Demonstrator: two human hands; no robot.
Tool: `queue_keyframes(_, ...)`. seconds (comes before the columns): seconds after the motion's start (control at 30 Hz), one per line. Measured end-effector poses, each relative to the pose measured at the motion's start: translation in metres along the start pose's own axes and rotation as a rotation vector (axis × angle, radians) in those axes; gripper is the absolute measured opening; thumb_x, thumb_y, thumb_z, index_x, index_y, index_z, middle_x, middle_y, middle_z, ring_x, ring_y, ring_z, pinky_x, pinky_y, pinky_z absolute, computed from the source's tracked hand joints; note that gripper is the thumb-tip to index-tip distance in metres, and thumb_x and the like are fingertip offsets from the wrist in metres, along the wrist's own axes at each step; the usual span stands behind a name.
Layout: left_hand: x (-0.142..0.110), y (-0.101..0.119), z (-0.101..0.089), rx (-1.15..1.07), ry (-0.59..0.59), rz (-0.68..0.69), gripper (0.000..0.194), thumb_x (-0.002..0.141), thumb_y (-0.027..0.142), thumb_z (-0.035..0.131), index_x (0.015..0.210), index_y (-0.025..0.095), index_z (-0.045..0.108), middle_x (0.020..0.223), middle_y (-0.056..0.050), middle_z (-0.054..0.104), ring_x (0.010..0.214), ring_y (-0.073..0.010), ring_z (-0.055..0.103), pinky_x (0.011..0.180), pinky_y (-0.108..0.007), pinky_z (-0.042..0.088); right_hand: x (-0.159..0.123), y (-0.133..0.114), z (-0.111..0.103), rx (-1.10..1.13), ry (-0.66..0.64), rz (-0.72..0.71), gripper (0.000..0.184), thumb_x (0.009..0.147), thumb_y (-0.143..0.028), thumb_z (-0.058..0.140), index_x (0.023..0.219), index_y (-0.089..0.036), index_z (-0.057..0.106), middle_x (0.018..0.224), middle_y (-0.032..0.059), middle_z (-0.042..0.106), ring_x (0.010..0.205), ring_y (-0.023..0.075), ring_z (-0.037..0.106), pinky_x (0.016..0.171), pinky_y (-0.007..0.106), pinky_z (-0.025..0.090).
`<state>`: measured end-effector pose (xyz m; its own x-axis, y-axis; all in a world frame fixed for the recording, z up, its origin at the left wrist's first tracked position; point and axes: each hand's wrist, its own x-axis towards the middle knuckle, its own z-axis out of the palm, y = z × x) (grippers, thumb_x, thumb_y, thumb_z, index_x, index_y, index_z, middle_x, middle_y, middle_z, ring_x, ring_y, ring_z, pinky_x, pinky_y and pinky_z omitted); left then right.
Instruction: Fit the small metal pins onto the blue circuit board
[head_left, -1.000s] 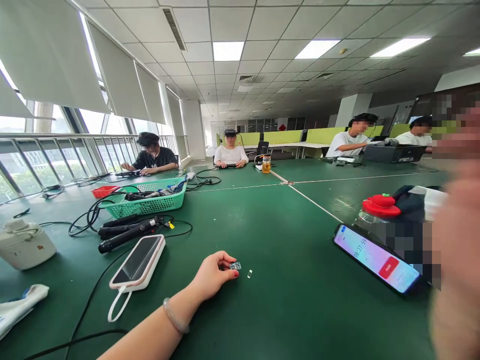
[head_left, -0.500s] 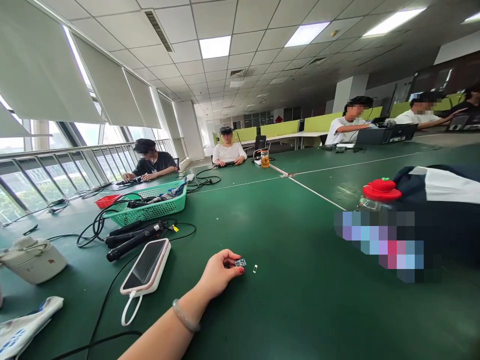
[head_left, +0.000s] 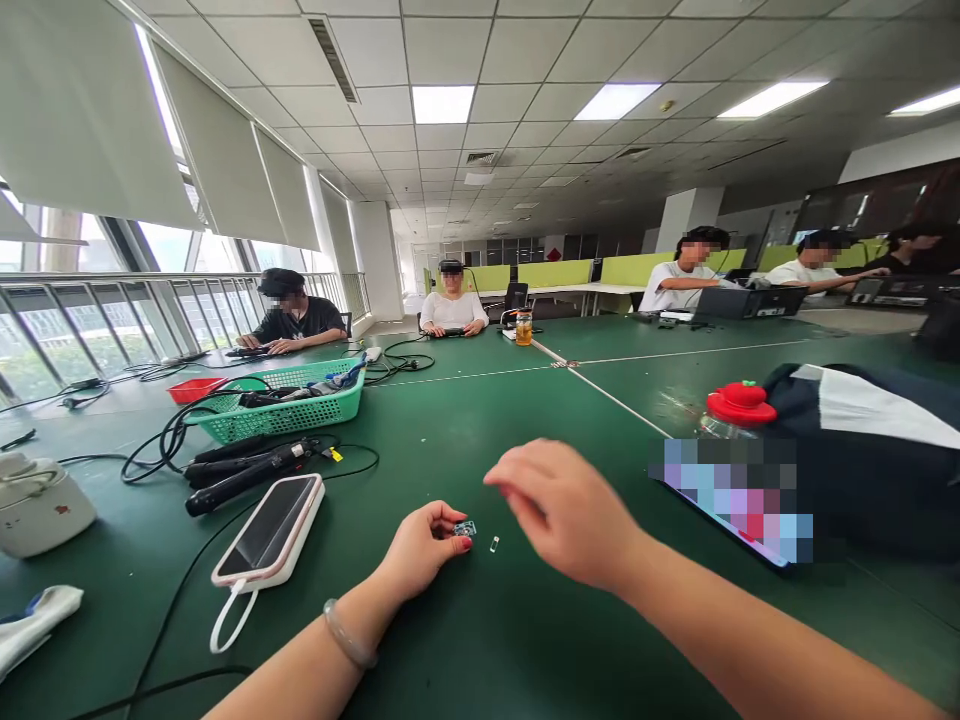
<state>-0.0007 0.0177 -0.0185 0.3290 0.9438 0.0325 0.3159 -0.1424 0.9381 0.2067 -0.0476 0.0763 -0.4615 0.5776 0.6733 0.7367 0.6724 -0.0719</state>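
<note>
On the green table, my left hand pinches a small blue circuit board at its edge, between thumb and fingers. Just to the right of the board lies a tiny white-rimmed piece, touched by neither hand. My right hand hovers above and to the right of that piece. Its fingers are bent loosely and point left, the thumb a little apart beneath them. I see nothing held in it.
On the left are a phone with a white cable, black rod-shaped tools, a green basket and a white pot. A red-lidded jar and a lit, pixelated screen sit right. Several people work farther off.
My right hand has come into view from the right, over the table near the small piece. The left hand keeps its hold on the circuit board. The view has shifted slightly.
</note>
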Motion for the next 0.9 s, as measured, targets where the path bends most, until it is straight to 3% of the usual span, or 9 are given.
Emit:
queue_keyframes(0.13, 0.003, 0.001, -0.001, -0.003, 0.085, -0.014, 0.028, 0.058, 0.028, 0.071, 0.079, 0.016, 0.058, 0.073, -0.002, 0.065, 0.068, -0.0146, 0.059, 0.066, -0.026, 0.046, -0.010, 0.010, 0.049, 0.092, -0.360, 0.199, 0.013, 0.082, -0.018, 0.054, 0.089, -0.019, 0.065, 0.089, 0.0042, 0.063, 0.084, 0.0167, 0.056, 0.076, 0.028, 0.045)
queue_keyframes(0.3, 0.004, 0.000, -0.001, -0.025, 0.105, -0.001, 0.030, 0.059, 0.032, 0.072, 0.080, 0.016, 0.058, 0.075, -0.003, 0.066, 0.069, -0.0150, 0.060, 0.068, -0.027, 0.047, -0.024, 0.019, 0.087, 0.171, -0.384, 0.188, 0.026, 0.079, -0.029, 0.062, 0.103, -0.022, 0.063, 0.101, 0.0033, 0.062, 0.095, 0.0194, 0.051, 0.086, 0.033, 0.041)
queue_keyframes(0.5, 0.003, 0.002, 0.000, -0.046, 0.122, 0.005, 0.029, 0.061, 0.034, 0.071, 0.080, 0.016, 0.057, 0.074, -0.002, 0.066, 0.070, -0.0155, 0.060, 0.069, -0.028, 0.047, -0.030, 0.010, 0.094, 0.224, -0.366, 0.125, 0.027, 0.082, -0.027, 0.059, 0.109, -0.025, 0.060, 0.104, 0.0021, 0.062, 0.097, 0.0189, 0.049, 0.089, 0.034, 0.038)
queue_keyframes(0.9, 0.002, 0.004, 0.000, -0.032, 0.095, -0.005, 0.025, 0.064, 0.029, 0.067, 0.083, 0.016, 0.059, 0.075, -0.002, 0.065, 0.073, -0.0157, 0.060, 0.070, -0.028, 0.046, -0.035, 0.011, 0.094, 0.253, -0.312, 0.170, 0.026, 0.083, -0.023, 0.056, 0.108, -0.025, 0.061, 0.105, 0.0022, 0.061, 0.098, 0.0170, 0.049, 0.090, 0.032, 0.039)
